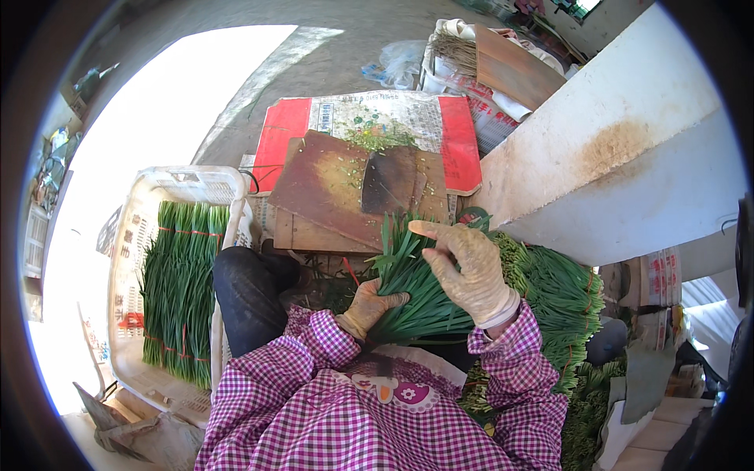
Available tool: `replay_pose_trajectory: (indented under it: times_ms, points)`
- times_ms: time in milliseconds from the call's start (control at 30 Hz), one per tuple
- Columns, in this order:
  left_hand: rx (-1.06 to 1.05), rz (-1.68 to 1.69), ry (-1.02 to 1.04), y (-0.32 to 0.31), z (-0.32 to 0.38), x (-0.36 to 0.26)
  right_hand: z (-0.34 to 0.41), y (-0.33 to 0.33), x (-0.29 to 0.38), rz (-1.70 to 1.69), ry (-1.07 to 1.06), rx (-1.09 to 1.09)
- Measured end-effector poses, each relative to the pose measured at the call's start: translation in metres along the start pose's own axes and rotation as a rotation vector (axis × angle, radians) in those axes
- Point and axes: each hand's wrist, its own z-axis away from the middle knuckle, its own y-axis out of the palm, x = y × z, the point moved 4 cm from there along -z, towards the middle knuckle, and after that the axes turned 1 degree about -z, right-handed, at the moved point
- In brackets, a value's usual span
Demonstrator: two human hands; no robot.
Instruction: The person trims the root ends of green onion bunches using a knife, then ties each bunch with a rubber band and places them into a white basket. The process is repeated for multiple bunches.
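My left hand (372,307), in a pale stained glove, grips a loose bunch of long green leaves that look like garlic chives (406,294) above my lap. The leaf tips fan out towards the board. Over the bunch hovers my right hand (471,268), also gloved, with its index finger stretched out and thumb apart. I see nothing in it; its far fingers are partly hidden. To my right, more chives (565,300) lie in a pile, some tied with red bands. Tied bundles of chives (185,288) fill much of a white plastic crate (235,200) on the left.
Ahead, a brown board (318,182) carries a dark flat rectangular piece (389,179) and green trimmings (380,138). A red and white printed sack (285,126) lies under it. A white pillar (612,147) rises at right. Beyond stands a loaded container (483,112) beside clear plastic (400,62).
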Motion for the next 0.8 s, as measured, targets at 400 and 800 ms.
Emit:
replay_pose_trajectory:
  times_ms: [400, 800]
  points:
    - [-0.022, -0.031, 0.028, -0.009, -0.001, 0.011, 0.006, 0.005, -0.019, -0.764, 0.315, -0.218]
    - [0.01, 0.018, -0.008, -0.005, -0.002, 0.017, 0.018, 0.045, -0.024, 0.51, -0.057, 0.095]
